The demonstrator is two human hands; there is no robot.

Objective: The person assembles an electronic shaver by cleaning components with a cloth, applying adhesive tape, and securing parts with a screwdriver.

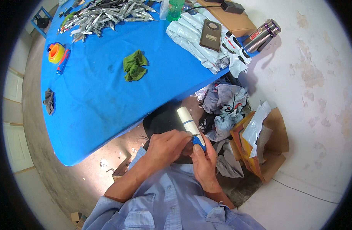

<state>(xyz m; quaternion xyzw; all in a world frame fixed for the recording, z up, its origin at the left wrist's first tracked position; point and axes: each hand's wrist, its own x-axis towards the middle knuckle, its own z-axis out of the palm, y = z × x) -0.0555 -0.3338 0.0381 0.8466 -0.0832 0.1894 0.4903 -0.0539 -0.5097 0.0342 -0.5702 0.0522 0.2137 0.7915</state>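
Note:
Close to my chest I hold a white tube-shaped device [186,119] with a blue band and a blue end, tilted up and to the left. My right hand [204,163] grips its blue lower end, thumb on top. My left hand [166,146] is curled against the same end from the left, fingers touching the device near the blue part. Both hands hover over a black round seat [160,119] beside the blue-covered table [95,96].
On the table lie a green cloth [134,66], a grey rag [49,101], an orange tape roll [56,53], a pile of silvery parts [103,15], white plastic bags [199,40], a dark flat device [210,35] and a metal flask [261,35]. Crumpled bags and cardboard [256,142] cover the floor at right.

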